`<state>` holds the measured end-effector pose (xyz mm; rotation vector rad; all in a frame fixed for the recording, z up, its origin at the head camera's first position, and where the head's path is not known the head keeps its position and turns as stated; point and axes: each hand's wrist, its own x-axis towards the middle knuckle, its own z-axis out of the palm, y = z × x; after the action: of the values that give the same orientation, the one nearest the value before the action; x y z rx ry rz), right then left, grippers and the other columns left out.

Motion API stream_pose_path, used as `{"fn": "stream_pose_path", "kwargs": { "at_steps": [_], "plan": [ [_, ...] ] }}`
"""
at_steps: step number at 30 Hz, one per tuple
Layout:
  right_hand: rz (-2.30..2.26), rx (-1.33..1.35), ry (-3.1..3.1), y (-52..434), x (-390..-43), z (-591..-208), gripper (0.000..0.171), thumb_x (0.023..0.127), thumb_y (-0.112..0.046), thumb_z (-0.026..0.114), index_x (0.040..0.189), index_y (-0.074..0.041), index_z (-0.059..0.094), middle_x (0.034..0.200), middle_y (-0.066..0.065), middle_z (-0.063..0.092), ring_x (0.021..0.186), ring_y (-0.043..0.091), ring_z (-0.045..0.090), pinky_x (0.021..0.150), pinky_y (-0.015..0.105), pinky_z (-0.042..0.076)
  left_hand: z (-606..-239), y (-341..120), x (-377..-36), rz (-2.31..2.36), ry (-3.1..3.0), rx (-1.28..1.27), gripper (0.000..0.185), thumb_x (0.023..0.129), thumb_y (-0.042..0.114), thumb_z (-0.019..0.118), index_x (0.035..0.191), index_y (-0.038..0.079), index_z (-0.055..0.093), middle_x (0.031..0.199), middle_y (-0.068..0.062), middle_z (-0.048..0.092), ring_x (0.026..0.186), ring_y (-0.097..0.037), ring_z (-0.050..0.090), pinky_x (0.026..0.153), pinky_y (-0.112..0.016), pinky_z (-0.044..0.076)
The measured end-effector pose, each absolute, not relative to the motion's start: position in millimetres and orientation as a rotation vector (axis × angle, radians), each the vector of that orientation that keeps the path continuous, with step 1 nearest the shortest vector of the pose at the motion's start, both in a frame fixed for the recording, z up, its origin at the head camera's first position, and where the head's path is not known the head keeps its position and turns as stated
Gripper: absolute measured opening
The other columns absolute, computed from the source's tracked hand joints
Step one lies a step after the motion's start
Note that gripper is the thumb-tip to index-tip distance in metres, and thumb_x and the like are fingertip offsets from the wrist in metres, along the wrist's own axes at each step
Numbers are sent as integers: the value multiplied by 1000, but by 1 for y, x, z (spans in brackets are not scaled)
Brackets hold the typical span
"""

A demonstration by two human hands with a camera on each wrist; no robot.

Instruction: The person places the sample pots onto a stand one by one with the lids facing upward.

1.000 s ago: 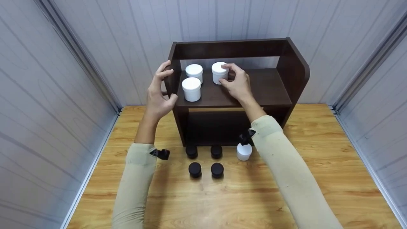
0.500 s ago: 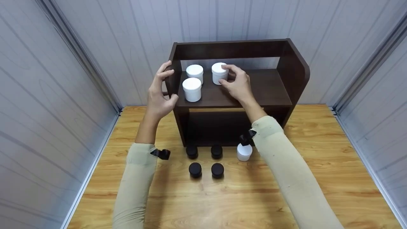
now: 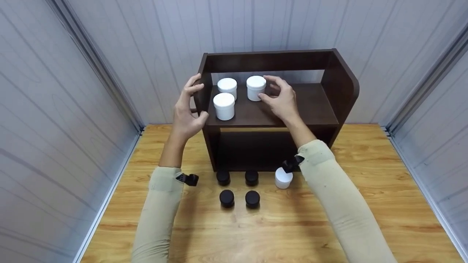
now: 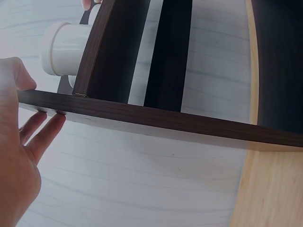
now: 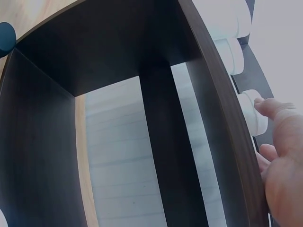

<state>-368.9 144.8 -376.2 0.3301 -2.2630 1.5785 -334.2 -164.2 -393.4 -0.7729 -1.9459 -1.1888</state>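
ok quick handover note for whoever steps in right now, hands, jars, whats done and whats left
Left hand grips the left side panel of the dark shelf.
Right hand is open beside the rear right white jar on the upper shelf; contact cannot be told.
Done: three white jars on the shelf, including front left and rear left.
Left: one white jar and four black jars on the wooden table.

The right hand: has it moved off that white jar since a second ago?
Yes. The right hand has drawn back rightward along the shelf; its fingers have opened off the jar.
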Motion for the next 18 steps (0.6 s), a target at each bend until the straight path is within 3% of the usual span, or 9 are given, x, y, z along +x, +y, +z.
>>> {"fn": "stream_pose_path", "kwargs": {
  "at_steps": [5, 10, 18],
  "plan": [
    [1611, 354, -2245, 152, -364, -376, 59, 95, -3, 86, 151, -6, 69, 163, 15, 65, 150, 39, 64, 113, 51, 62, -394, -166, -335, -1194, -1949, -775, 68, 78, -12, 63, 145, 4, 61, 172, -18, 54, 160, -30, 54, 111, -25, 55],
    [1646, 381, -2219, 158, -358, -375, 60, 95, -2, 86, 152, -5, 68, 163, 15, 66, 153, 40, 62, 114, 54, 61, -396, -167, -335, -1202, -1937, -771, 68, 78, -12, 62, 144, 5, 62, 172, -17, 55, 157, -29, 58, 101, -18, 56],
    [1716, 437, -2171, 171, -345, -374, 62, 95, 2, 85, 154, 0, 65, 164, 20, 63, 155, 44, 59, 116, 60, 58, -397, -165, -338, -1220, -1917, -790, 69, 78, -13, 63, 144, 6, 62, 171, -18, 55, 163, -32, 52, 119, -32, 51]
  ]
}}
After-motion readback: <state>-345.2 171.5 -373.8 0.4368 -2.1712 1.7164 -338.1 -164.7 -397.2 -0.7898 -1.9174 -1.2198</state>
